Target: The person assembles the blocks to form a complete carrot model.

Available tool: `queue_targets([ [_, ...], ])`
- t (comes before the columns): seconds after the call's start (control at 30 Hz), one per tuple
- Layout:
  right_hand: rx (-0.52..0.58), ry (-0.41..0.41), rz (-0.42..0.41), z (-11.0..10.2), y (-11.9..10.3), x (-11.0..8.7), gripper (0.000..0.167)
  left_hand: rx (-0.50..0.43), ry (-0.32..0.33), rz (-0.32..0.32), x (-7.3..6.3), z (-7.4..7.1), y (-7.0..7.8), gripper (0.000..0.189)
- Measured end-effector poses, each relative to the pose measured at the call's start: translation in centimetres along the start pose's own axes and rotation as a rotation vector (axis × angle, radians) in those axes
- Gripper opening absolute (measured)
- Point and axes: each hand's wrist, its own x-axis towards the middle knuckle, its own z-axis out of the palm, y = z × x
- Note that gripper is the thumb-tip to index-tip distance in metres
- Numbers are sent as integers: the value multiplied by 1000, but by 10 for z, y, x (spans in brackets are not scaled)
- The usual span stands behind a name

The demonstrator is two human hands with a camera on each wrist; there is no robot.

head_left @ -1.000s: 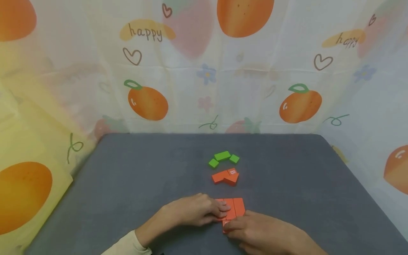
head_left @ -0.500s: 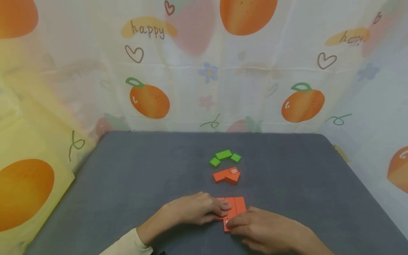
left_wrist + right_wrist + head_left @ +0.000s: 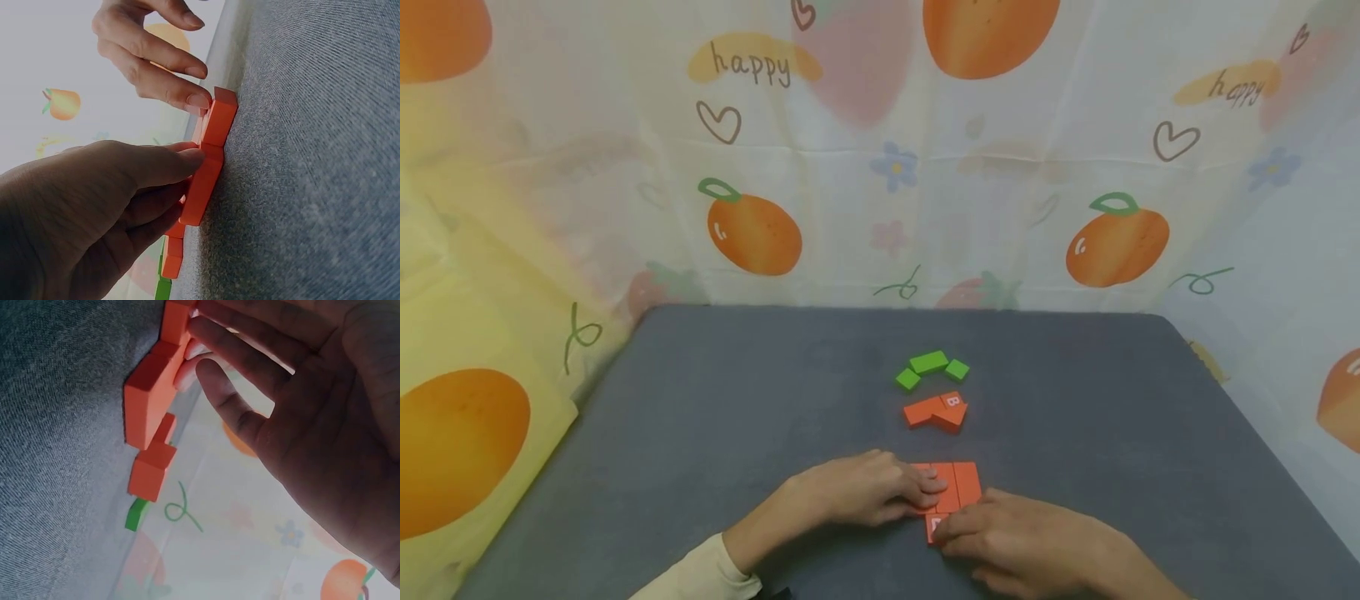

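Flat orange blocks [image 3: 967, 485] lie side by side near the table's front. Against their near edge sits a small orange block [image 3: 933, 528], its white letter partly covered. My left hand [image 3: 868, 489] holds the leftmost orange blocks, fingertips on top; the left wrist view shows its thumb [image 3: 181, 164] pressed on the side of an orange block [image 3: 203, 190]. My right hand [image 3: 1030, 537] touches the small block with its fingertips. In the right wrist view those fingers [image 3: 244, 356] reach out fairly straight. The fingers hide part of both.
Beyond them lies a cluster of orange blocks [image 3: 925, 411], one marked B and one with a pointed end. Farther back, green blocks [image 3: 928, 362] form a shallow arch. A grey cloth-covered table [image 3: 737, 392] meets a fruit-print curtain [image 3: 835, 225] behind and at the sides.
The view has shifted slightly. My right fingers have drawn back a little on the small block, showing more of its letter. My left hand stays on the orange blocks.
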Motion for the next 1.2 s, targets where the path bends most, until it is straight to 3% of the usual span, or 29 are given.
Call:
queue_targets([
  [0.13, 6, -14, 7, -4, 2, -1, 30, 24, 0, -7, 0, 0, 1, 27],
  [0.33, -15, 41, 6, -21, 10, 1, 28, 17, 6, -12, -2, -1, 2, 25],
  [0.47, -1, 52, 111, -42, 27, 6, 29, 12, 4, -13, -2, -2, 2, 25],
  [0.63, 33, 58, 278, -62, 67, 15, 25, 8, -4, -8, -3, -3, 2, 27],
  [0.77, 80, 44, 352, -64, 102, 27, 29, -11, -10, -11, -3, -2, 2, 28],
  [0.87, 133, -25, 363, -57, 120, 33, 32, -4, -10, -2, -4, -2, 4, 29],
  [1.03, 199, -82, 401, -48, 129, 22, 33, 21, -8, 19, -2, 0, 7, 29],
  [1.2, 258, -64, 548, -52, 131, 7, 27, 26, -12, 1, -6, -4, 5, 29],
])
